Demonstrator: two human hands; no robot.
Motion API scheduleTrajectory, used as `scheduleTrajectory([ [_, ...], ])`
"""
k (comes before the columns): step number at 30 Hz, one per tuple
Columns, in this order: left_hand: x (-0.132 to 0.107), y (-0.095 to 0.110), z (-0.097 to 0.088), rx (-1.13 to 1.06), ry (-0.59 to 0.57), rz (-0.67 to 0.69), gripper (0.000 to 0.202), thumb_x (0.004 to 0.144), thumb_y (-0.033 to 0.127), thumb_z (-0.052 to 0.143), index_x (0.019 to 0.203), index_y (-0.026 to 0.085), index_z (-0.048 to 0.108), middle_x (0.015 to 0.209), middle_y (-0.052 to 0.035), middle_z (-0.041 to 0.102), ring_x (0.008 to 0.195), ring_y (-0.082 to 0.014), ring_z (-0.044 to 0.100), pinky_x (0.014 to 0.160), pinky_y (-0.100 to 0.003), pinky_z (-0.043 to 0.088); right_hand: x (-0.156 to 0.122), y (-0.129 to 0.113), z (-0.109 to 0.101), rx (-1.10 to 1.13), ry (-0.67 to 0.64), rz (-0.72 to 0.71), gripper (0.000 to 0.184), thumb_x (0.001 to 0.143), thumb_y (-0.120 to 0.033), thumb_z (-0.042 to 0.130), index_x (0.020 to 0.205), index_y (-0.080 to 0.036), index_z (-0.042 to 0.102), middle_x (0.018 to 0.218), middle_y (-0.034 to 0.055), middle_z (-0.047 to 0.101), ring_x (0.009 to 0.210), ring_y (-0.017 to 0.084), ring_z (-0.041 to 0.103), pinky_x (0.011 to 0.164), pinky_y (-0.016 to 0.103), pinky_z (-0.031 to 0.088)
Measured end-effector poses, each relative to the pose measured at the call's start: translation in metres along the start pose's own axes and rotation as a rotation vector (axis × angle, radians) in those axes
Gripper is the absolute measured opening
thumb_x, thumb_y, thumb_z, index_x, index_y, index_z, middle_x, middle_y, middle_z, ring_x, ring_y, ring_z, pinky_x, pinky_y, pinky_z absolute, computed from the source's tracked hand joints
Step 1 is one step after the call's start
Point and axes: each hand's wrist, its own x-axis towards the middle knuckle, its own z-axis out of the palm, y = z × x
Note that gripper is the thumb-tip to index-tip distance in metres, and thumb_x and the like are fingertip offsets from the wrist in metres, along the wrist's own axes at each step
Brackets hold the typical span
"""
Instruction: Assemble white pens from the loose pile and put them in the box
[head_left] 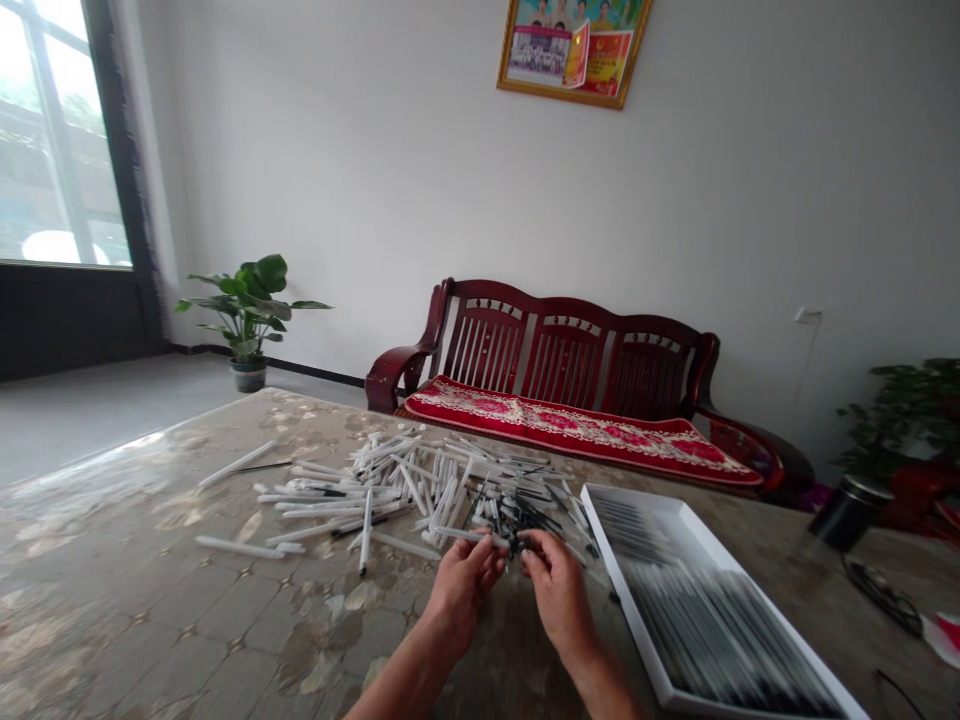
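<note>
Room with a pale plastered wall [420, 170], a tall window [52, 140] at far left and a framed picture [574, 50] hung high. Against the wall, a dark red wooden bench [566, 355] with a red patterned cushion [577, 430]. A potted leafy plant [251, 310] stands on the floor well left of the bench; another plant [904, 415] shows at far right. Nearest, a long table [150, 600] with a glossy, floral-patterned top. On it at right, a shallow white tray [626, 600] holds rows of black-and-white sticks, blurred, long axes running from far left to near right. A loose heap of white plastic tubes [397, 490] lies left of the tray, axes every which way, with black-ended pieces [525, 525] crowded at its near right edge. The left hand [461, 590] has thumb and fingers pressed together, pinching one white tube [465, 535] near its right end – that tube lies almost level, free end pointing left over the heap. The right hand [555, 595] sits just beside it, fingers curled toward the black-ended pieces – whether it pinches anything, cannot tell.
</note>
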Motion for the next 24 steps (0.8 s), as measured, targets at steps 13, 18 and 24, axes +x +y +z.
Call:
scheduleTrajectory([
  [13, -0.0031, -0.0054, 0.0015, -0.022, -0.015, -0.032, 0.012, 0.084, 0.001, 0.059, 0.081, 0.012, 0.061, 0.067, -0.0034, 0.071, 0.060, -0.0109, 0.070, 0.057, -0.017, 0.057, -0.0020, -0.0064, 0.0032, 0.066, 0.112, 0.049, 0.008, 0.077, -0.027, 0.062, 0.082, -0.021, 0.059, 0.076, 0.0028, 0.070, 0.071, 0.019, 0.068, 0.067, 0.026, 0.052],
  [18, -0.0041, -0.0053, 0.0025, -0.022, -0.016, -0.028, 0.013, 0.083, 0.000, 0.061, 0.080, 0.013, 0.062, 0.067, -0.0036, 0.071, 0.060, -0.0110, 0.070, 0.058, -0.017, 0.057, -0.0024, -0.0030, 0.0036, 0.057, 0.117, 0.034, 0.008, 0.078, -0.026, 0.062, 0.083, -0.021, 0.059, 0.077, 0.0033, 0.070, 0.072, 0.019, 0.068, 0.068, 0.026, 0.052],
  [24, -0.0028, -0.0071, 0.0005, -0.003, -0.028, -0.010, 0.013, 0.076, 0.003, 0.070, 0.079, 0.014, 0.063, 0.065, -0.0024, 0.071, 0.060, -0.0111, 0.069, 0.058, -0.019, 0.056, -0.0044, -0.0041, 0.0027, -0.023, 0.107, -0.007, 0.006, 0.080, -0.026, 0.060, 0.083, -0.021, 0.059, 0.077, 0.0031, 0.070, 0.071, 0.019, 0.069, 0.067, 0.026, 0.053],
])
